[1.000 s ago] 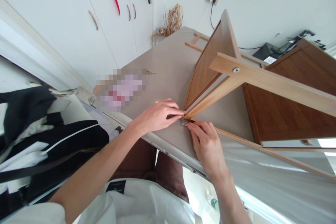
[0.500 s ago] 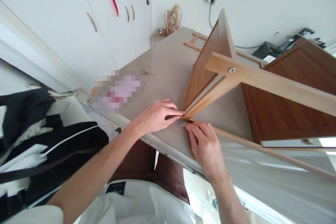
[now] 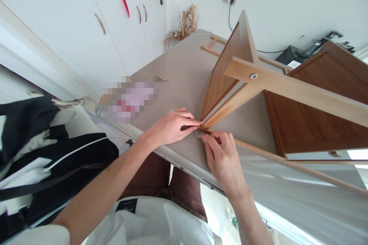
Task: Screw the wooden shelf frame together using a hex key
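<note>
A wooden frame [image 3: 227,113] with slanted slats and a flat panel [image 3: 227,67] stands tilted on the table [image 3: 184,71]. At its lower corner, near the table's front edge, my left hand [image 3: 175,126] is closed, thumb and fingertips pinching the end of the wood. Just to the right, my right hand [image 3: 222,153] pinches a thin bent metal hex key [image 3: 198,134] against the same corner. The key's tip at the joint is too small to make out. One round metal bolt head [image 3: 253,76] shows in the upper rail.
Several loose screws [image 3: 161,79] lie on the table beyond my left hand, beside a pixelated item [image 3: 129,101]. A darker wooden panel [image 3: 313,111] leans at the right. White cabinets [image 3: 71,26] stand behind, and dark clothing [image 3: 86,157] is heaped at the left.
My right hand has turned slightly at the corner, its fingers shifting, and the hex key's angle has changed a little. My left hand and the frame have stayed in place.
</note>
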The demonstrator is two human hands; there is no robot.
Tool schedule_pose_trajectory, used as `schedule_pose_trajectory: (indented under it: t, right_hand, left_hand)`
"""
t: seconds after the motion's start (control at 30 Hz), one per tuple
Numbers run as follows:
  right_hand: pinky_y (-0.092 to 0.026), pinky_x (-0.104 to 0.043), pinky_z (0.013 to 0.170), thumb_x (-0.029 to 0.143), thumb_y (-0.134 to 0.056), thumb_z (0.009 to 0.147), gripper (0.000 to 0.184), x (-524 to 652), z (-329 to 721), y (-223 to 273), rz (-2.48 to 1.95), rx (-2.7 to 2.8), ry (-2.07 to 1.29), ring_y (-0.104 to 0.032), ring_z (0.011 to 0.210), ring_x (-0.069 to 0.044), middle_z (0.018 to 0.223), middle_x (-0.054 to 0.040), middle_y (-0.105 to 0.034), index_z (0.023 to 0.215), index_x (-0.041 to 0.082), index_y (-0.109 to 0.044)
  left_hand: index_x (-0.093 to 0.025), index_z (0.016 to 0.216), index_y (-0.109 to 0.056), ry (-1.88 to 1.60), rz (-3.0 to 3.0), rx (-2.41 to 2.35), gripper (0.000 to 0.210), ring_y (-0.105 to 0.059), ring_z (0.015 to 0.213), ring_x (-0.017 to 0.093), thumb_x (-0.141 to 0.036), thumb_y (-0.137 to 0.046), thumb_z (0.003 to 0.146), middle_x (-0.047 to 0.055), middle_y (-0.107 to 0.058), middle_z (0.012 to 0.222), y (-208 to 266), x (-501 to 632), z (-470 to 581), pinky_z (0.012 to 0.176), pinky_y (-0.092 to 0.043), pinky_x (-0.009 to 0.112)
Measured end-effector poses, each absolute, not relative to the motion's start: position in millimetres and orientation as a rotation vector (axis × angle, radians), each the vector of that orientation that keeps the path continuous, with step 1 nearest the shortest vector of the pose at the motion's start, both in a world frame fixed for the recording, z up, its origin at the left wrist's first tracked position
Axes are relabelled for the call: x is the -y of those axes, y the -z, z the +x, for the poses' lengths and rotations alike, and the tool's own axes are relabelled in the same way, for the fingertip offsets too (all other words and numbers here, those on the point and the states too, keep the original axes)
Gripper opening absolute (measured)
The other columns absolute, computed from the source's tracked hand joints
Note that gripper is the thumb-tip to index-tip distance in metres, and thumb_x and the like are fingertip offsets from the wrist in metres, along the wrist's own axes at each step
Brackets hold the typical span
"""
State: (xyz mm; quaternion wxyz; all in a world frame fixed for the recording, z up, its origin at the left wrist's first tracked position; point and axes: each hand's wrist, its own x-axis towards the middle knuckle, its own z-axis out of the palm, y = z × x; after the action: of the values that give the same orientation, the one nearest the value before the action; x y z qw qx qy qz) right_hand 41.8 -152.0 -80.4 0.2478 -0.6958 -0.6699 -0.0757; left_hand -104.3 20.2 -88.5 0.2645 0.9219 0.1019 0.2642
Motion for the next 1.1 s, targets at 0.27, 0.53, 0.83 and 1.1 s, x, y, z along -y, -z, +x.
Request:
schedule_pose_trajectory:
  t: [0.27,0.53,0.83,1.1]
  right_hand:
    - [-0.049,-0.036,0.080,0.014,-0.052,0.099,0.019,149.6,39.6,81.5,-1.921,1.800,0.271,-0.048,0.088,-0.021,0.100,-0.0096,-0.056,0.111,0.019,-0.065]
    - [-0.048,-0.036,0.080,0.015,-0.053,0.098,0.018,147.9,38.3,79.8,-1.931,1.789,0.289,-0.047,0.088,-0.021,0.100,-0.0094,-0.056,0.110,0.020,-0.065]
    - [-0.048,-0.038,0.081,0.015,-0.053,0.098,0.017,145.7,33.0,73.2,-1.933,1.776,0.290,-0.049,0.089,-0.022,0.100,-0.0101,-0.058,0.109,0.020,-0.065]
    - [-0.048,-0.037,0.080,0.009,-0.051,0.097,0.026,146.4,29.8,73.5,-1.969,1.844,0.383,-0.049,0.092,-0.023,0.105,-0.0111,-0.058,0.116,0.020,-0.063]
  left_hand:
    - [-0.024,0.116,-0.075,-0.705,2.487,-0.286,0.025,-0.065,0.097,0.018,-0.026,-0.056,0.100,0.006,-0.074,0.099,87.7,-19.9,-105.5,0.087,-0.054,0.031]
    - [-0.023,0.117,-0.075,-0.684,2.483,-0.287,0.026,-0.063,0.097,0.018,-0.027,-0.055,0.100,0.006,-0.074,0.101,89.3,-20.9,-105.1,0.088,-0.054,0.032]
    - [-0.025,0.118,-0.074,-0.688,2.481,-0.280,0.026,-0.063,0.098,0.018,-0.026,-0.056,0.100,0.005,-0.074,0.100,88.2,-20.3,-105.6,0.087,-0.054,0.032]
    - [-0.024,0.118,-0.074,-0.689,2.490,-0.276,0.026,-0.063,0.098,0.019,-0.028,-0.056,0.100,0.005,-0.074,0.100,88.1,-20.9,-106.1,0.087,-0.055,0.032]
